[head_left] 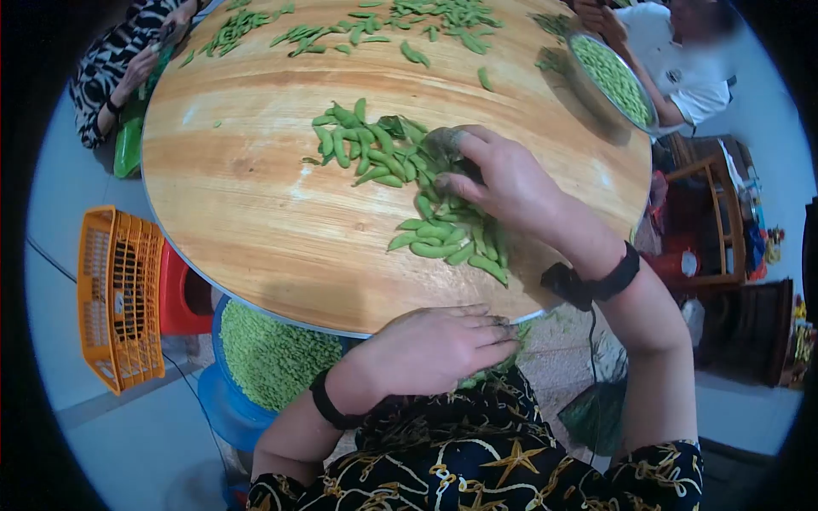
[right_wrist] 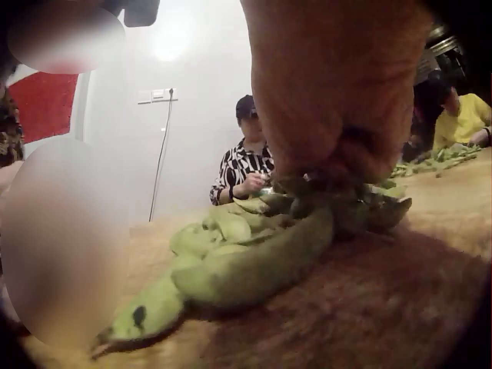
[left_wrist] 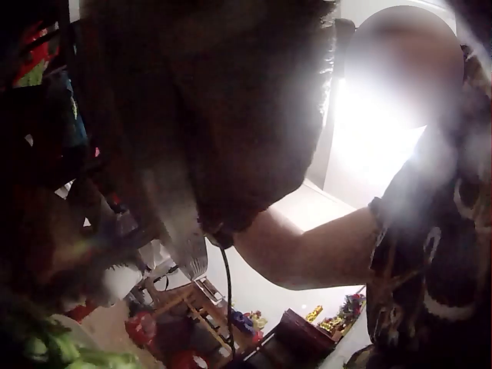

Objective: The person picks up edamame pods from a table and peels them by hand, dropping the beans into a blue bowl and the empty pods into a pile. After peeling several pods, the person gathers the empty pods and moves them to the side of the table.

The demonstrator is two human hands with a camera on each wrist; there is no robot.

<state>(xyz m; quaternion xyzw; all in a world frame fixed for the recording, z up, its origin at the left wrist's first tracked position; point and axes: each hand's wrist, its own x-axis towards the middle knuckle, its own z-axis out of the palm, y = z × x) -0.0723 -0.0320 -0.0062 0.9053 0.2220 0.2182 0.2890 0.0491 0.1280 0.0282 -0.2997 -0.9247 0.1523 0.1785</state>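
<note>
A pile of green edamame pods [head_left: 366, 149] lies on the round wooden table [head_left: 256, 192]. In the head view my right hand [head_left: 515, 175] reaches over the pile's right side, thumb and dirt-darkened fingers curled round some pods. Seen from the right wrist, the fingertips of that hand [right_wrist: 338, 92] sink among the pods, and a plump pod [right_wrist: 254, 269] fills the foreground. My left hand [head_left: 434, 341] lies palm down at the near table edge, its fingers straight, with green scraps partly showing beneath it. The left wrist view is mostly dark, and the left palm's underside is hidden.
Shelled beans [head_left: 273, 353] fill a blue tub below the table's left edge. An orange crate [head_left: 141, 294] and a red stool [head_left: 181, 298] stand nearby. A metal bowl [head_left: 590, 95] of beans sits at the far right. Other people sit round the table, with more pods [head_left: 443, 17] across it.
</note>
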